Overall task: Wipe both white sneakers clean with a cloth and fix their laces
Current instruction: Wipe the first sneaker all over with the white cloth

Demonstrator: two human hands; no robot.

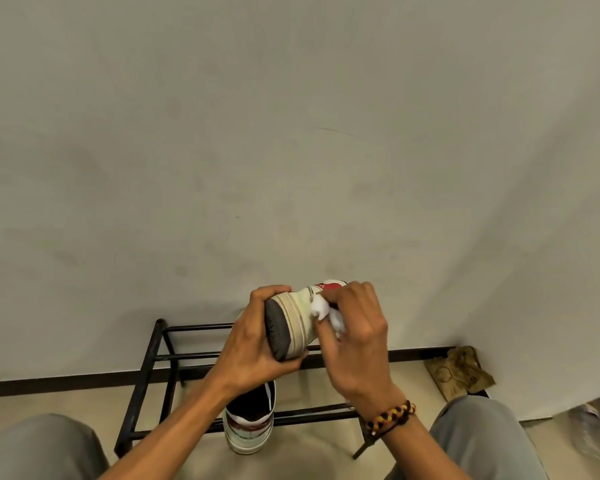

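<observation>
My left hand (257,344) grips one white sneaker (300,315) by its dark sole, holding it up on its side in front of the wall. The sneaker has a red patch near its far end. My right hand (355,336) pinches a small white cloth (326,311) and presses it against the sneaker's side. The second white sneaker (250,431) stands below on the rack, heel toward me, its opening dark and a white lace hanging inside.
A black metal shoe rack (160,358) stands on the pale floor against the wall. A crumpled brown paper bag (459,370) lies at the right by the dark skirting. My knees in grey trousers frame the bottom corners.
</observation>
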